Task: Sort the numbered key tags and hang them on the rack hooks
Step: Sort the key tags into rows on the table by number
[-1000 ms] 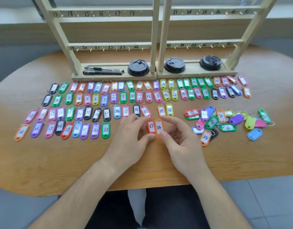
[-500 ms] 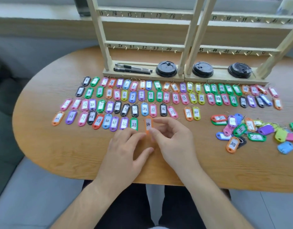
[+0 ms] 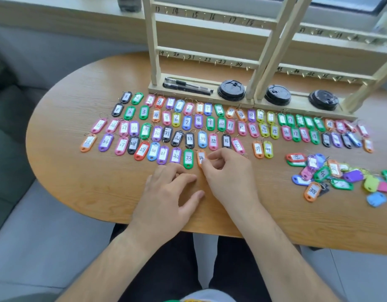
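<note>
Clamped on the orange plastic key tag marked 34 (image 3: 201, 158), the grip of the right hand (image 3: 229, 171) needed to lay it straight beside the green plastic tag 33 (image 3: 188, 159), while the left hand (image 3: 173, 192) rested slack.

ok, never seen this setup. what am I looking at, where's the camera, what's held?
No robot: a person works with bare hands, filmed by a camera on their head looking down. On the table stands a wooden rack with numbered hooks; no tag visibly hangs there. Pens and black lids lie on its base. In front lie rows of numbered tags, with an unsorted pile to the right. The right hand pinches orange tag 34 at the end of the nearest row, beside green tag 33. The left hand rests open on the table, holding nothing.
</note>
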